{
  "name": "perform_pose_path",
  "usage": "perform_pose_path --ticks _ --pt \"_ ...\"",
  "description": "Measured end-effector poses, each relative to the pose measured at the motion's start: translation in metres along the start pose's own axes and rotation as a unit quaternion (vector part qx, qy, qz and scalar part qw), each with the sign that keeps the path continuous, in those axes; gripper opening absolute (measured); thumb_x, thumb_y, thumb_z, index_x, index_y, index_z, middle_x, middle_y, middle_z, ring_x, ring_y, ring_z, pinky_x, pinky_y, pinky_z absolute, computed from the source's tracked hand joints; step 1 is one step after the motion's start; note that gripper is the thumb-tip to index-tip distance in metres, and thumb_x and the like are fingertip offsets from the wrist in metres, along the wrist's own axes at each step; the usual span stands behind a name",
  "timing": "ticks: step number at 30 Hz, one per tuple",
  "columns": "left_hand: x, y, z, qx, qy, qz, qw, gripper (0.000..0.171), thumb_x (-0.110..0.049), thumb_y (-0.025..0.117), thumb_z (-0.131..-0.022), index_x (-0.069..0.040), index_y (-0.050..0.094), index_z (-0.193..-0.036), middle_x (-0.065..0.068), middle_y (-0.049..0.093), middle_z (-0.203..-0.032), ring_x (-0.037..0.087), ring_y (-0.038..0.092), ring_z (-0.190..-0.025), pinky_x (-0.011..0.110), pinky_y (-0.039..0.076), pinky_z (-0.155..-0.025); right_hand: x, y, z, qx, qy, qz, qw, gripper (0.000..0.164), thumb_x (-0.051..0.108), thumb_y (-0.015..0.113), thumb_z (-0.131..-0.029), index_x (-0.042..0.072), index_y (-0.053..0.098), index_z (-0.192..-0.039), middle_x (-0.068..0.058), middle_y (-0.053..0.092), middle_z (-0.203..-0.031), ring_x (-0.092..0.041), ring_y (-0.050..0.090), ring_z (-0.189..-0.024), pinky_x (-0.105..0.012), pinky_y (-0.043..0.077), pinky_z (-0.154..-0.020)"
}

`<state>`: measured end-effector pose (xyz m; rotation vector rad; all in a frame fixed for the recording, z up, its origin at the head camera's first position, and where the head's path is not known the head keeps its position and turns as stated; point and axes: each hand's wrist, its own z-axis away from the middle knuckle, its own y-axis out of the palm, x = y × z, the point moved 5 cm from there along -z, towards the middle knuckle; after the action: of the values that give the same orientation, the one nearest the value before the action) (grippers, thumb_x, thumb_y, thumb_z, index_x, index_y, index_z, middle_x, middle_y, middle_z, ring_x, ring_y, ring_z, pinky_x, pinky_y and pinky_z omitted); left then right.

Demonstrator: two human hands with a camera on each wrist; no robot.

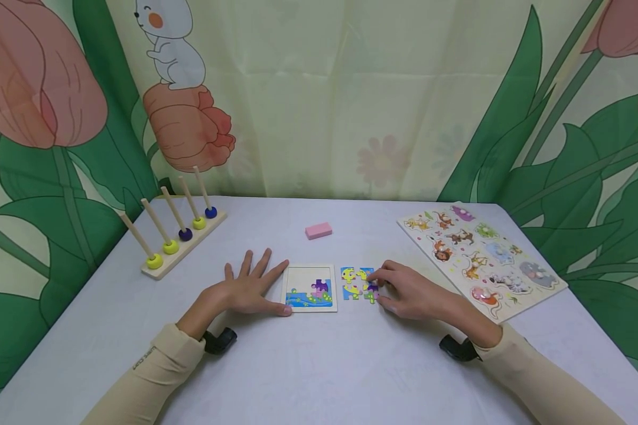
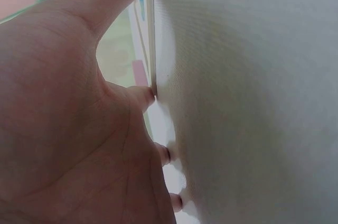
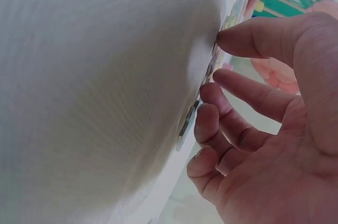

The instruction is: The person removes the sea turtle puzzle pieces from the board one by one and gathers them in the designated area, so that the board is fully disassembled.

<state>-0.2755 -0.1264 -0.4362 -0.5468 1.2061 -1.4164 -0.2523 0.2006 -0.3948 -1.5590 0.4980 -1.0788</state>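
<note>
In the head view my left hand (image 1: 247,290) lies with spread fingers at the left side of a small wooden puzzle tray (image 1: 310,267). Its thumb and index finger touch the tray's edge. Inside the tray, joined pieces (image 1: 309,300) cover the bottom, with a purple piece (image 1: 320,287) above them. To the tray's right lies a block of loose jigsaw pieces (image 1: 351,290), blue and yellow with some purple. My right hand (image 1: 404,289) is at that block's right side, thumb and index finger on a puzzle piece. The right wrist view shows the thumb (image 3: 253,36) against the pieces' edge.
A pink block (image 1: 318,231) lies behind the tray. On the left stands a wooden peg rack (image 1: 191,247) with yellow and dark blue beads. An animal picture board (image 1: 481,257) lies on the right. A white cloth covers the table (image 1: 319,366).
</note>
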Motion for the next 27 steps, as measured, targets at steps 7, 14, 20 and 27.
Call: perform_pose_path --ticks 7,14,20,27 --pt "0.0 0.0 0.0 0.002 -0.004 -0.004 1.0 0.123 -0.094 0.061 -0.075 -0.037 0.01 -0.171 0.011 -0.017 -0.18 0.051 -0.025 -0.161 0.087 -0.011 -0.117 0.003 -0.001 0.0 -0.006 -0.007 -0.005 1.0 0.036 0.017 0.077 -0.095 0.014 0.073 -0.131 0.001 0.065 -0.112 -0.013 0.057 -0.099 -0.037 0.054 -0.092" --pt "-0.002 -0.002 0.003 -0.005 -0.001 0.01 0.9999 0.12 -0.088 0.066 -0.077 -0.034 0.015 -0.171 0.012 -0.015 -0.18 0.05 -0.024 -0.162 0.087 -0.012 -0.116 0.014 0.0 -0.008 -0.003 -0.022 -0.021 1.0 0.035 0.014 0.075 -0.095 0.014 0.073 -0.129 -0.001 0.065 -0.114 -0.013 0.055 -0.095 -0.028 0.049 -0.082" --pt "-0.002 -0.002 0.003 -0.011 0.001 0.007 0.9999 0.118 -0.086 0.067 -0.078 -0.034 0.016 -0.171 0.012 -0.013 -0.18 0.051 -0.023 -0.162 0.087 -0.011 -0.116 0.028 0.004 -0.018 0.005 -0.033 -0.035 0.999 0.034 0.014 0.074 -0.096 0.013 0.073 -0.13 -0.002 0.064 -0.115 -0.014 0.057 -0.096 -0.026 0.051 -0.082" --pt "-0.001 -0.001 0.002 -0.01 0.001 0.004 0.9999 0.118 -0.087 0.066 -0.078 -0.034 0.016 -0.171 0.012 -0.014 -0.18 0.051 -0.023 -0.162 0.087 -0.011 -0.116 0.048 0.009 -0.034 0.014 -0.054 -0.037 0.998 0.036 0.017 0.072 -0.097 0.014 0.071 -0.133 -0.003 0.064 -0.117 -0.014 0.056 -0.094 -0.025 0.049 -0.08"
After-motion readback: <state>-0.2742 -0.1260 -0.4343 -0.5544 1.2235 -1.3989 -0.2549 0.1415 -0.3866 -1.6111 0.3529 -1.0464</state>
